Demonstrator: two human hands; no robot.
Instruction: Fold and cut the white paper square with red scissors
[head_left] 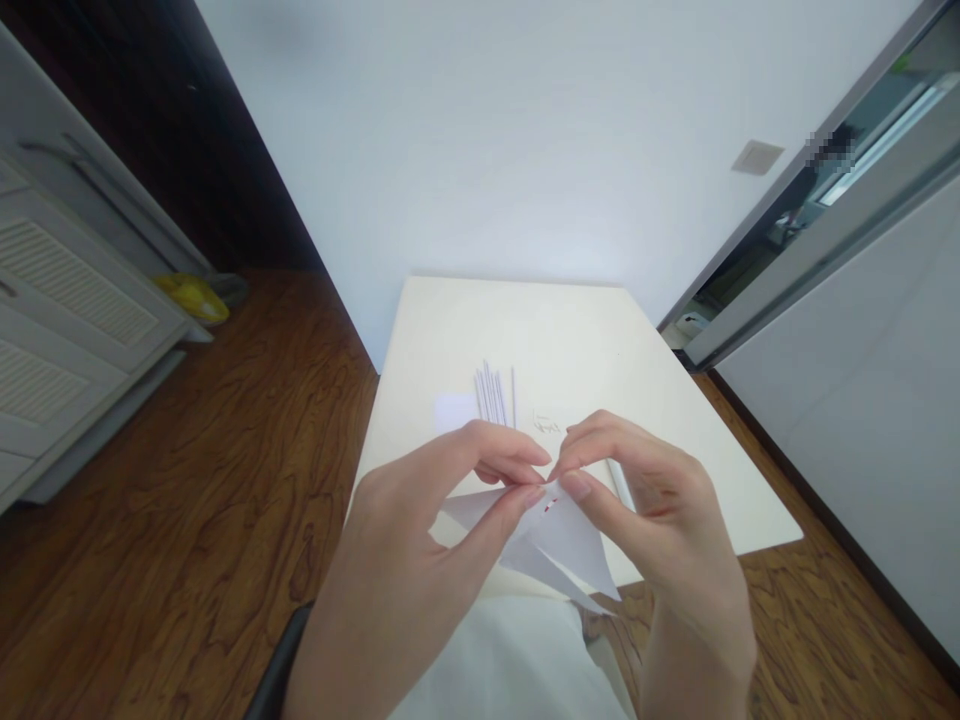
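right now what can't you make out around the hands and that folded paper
- Folded white paper, head view: its upper part is hidden behind the fingertips of the left hand and right hand.
- Small red mark on it: too small to read.
- Thin white strips on the table: near ends hidden by the left hand.
- Pencil scribble: too faint.

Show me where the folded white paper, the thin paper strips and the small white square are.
folded white paper [566, 545], head view, lower flap.
thin paper strips [491, 395], head view, middle of bundle.
small white square [455, 411], head view, centre.
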